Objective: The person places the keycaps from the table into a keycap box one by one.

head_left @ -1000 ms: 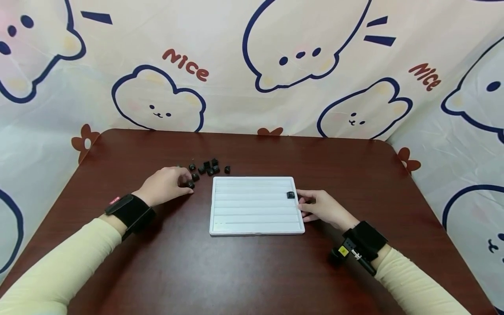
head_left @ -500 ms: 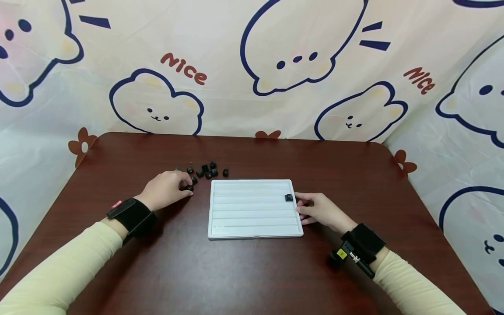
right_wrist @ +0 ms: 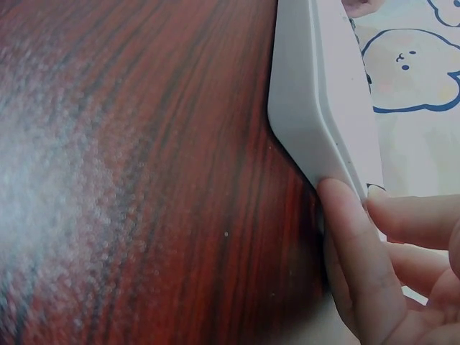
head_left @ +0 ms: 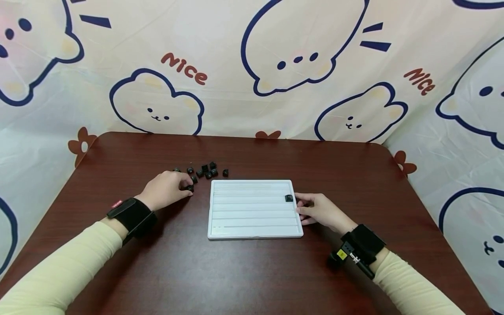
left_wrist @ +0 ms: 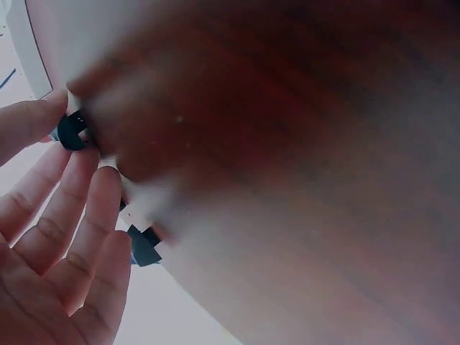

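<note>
My left hand (head_left: 167,189) pinches a small black keycap (left_wrist: 72,131) between its thumb and a fingertip, low over the table left of the tray. Another black keycap (left_wrist: 144,245) lies beyond the fingers in the left wrist view. More keycaps (head_left: 208,174) form a loose cluster behind the hand. In the middle lies a white ridged tray (head_left: 255,212), with one black keycap (head_left: 289,198) near its right edge. My right hand (head_left: 324,211) holds that right edge; in the right wrist view a digit (right_wrist: 346,215) touches the side wall and another reaches the rim.
A dark reddish-brown table (head_left: 252,275) bears everything. Behind it hangs a white cloth (head_left: 232,105) with cartoon animals. Several keycaps, including a lone one (head_left: 225,173), lie just beyond the tray's back left corner. Black bands (head_left: 131,217) wrap both wrists.
The head view has shifted slightly, so the scene sits a little lower. The left fingers have closed in a little on the keycap; the right hand stays at the tray's edge.
</note>
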The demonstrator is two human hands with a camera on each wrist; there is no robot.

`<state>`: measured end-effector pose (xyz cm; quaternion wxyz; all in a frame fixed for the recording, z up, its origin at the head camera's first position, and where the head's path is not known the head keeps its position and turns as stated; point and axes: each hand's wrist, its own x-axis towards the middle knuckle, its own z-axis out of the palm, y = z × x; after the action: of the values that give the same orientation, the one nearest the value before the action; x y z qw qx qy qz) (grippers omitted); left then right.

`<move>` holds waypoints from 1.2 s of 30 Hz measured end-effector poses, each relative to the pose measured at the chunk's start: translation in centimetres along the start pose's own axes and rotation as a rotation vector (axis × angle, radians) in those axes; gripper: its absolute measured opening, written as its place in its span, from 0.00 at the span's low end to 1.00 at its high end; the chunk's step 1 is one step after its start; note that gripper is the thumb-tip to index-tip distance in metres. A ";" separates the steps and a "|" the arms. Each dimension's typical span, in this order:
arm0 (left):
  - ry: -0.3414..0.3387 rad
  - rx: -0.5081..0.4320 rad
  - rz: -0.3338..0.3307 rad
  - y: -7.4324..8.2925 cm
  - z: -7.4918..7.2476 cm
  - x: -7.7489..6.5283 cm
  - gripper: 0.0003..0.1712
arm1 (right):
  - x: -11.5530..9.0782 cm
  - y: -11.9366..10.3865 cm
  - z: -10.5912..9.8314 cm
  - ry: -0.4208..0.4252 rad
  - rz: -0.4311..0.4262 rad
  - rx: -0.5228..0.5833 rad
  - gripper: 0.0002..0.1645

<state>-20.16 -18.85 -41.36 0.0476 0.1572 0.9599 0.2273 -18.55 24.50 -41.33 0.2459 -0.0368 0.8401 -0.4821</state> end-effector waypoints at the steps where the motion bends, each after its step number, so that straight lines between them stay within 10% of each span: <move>1: -0.006 0.001 -0.007 0.1 -0.1 0.0 0.11 | 0.0 0.0 0.0 0.001 0.001 0.001 0.33; 36: 0.054 0.002 0.018 2.2 -1.2 -0.1 0.13 | -0.2 0.3 0.2 0.014 -0.002 0.026 0.34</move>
<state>-19.66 -17.53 -39.30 0.0196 0.1599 0.9596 0.2307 -18.25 24.56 -41.59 0.2401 -0.0310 0.8354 -0.4934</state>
